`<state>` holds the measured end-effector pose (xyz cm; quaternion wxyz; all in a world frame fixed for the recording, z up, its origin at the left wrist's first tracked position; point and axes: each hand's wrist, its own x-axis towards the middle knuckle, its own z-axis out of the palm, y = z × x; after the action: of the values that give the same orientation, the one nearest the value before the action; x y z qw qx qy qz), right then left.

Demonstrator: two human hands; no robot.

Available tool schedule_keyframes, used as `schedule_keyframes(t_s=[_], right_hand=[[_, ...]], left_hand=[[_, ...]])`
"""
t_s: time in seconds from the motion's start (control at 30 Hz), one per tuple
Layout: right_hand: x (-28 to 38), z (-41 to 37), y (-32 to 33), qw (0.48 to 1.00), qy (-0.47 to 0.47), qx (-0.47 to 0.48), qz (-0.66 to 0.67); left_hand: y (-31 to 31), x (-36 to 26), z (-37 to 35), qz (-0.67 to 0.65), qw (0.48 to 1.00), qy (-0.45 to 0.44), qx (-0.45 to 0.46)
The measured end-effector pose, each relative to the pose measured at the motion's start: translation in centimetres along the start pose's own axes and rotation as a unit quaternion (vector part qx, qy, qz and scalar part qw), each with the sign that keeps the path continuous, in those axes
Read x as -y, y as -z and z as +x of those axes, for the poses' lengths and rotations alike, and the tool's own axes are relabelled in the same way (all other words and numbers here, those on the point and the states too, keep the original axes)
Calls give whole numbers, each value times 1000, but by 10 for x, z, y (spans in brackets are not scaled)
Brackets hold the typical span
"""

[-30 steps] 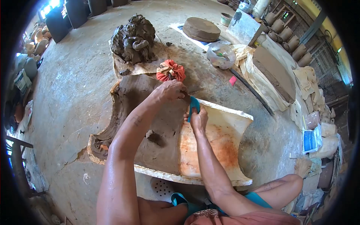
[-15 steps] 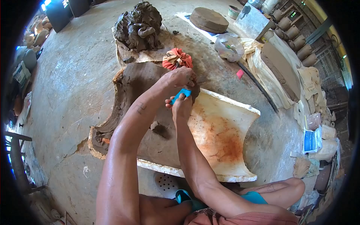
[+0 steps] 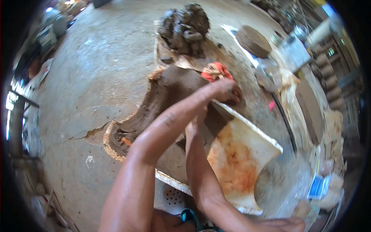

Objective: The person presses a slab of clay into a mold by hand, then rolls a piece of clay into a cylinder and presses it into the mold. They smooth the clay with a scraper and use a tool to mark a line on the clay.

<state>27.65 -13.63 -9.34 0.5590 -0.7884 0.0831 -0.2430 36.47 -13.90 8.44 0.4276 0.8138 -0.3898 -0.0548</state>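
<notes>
A curved plaster mould (image 3: pixel 247 120) lies on the floor, its left part lined with brown clay (image 3: pixel 181 83) and its right part bare, with rusty stains. My left hand (image 3: pixel 228 91) is over the mould's far edge, its fingers curled down against dark clay. Below it, my right hand (image 3: pixel 199 115) is partly covered by my left forearm; its fingers and anything in them are hidden. A red and tan cloth bundle (image 3: pixel 216 72) sits just beyond my left hand. The blue piece seen earlier in my right hand does not show.
A large lump of wet clay (image 3: pixel 185 31) stands on a board behind the mould. To the right are a round clay slab (image 3: pixel 253 41), a plastic bag (image 3: pixel 268 76), a dark rod (image 3: pixel 284 123) and a long clay slab (image 3: pixel 309 110). A perforated shoe (image 3: pixel 172 196) is near the mould's front edge.
The view has swung, so the scene sits further right and tilted. My left hand has moved along the far edge. My right hand and its blue piece have gone behind my left forearm.
</notes>
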Motion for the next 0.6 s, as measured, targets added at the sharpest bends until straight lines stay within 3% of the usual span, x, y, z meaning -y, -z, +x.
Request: schedule_keyframes(t_s=[0.03,0.13,0.23,0.5,0.53,0.6], right_hand=[[2,-1,3,1000,-2,15,-1],[27,1,13,962,-198,70,172],[41,0,16,899,-326,120,266],[66,-6,18,772,-461,208,385],[75,-6,14,771,-459,215,385],[93,-9,5,905,-296,227,206]], left_hand=[[0,-5,-3,-16,1000,3,-12],[-4,-7,-12,-30,999,0,-43],[-2,-10,-12,-14,999,4,-49],[-1,-11,-13,-16,989,-21,-147],[1,-12,-13,-12,988,-20,-152],[6,-17,-14,-24,982,-28,-187]])
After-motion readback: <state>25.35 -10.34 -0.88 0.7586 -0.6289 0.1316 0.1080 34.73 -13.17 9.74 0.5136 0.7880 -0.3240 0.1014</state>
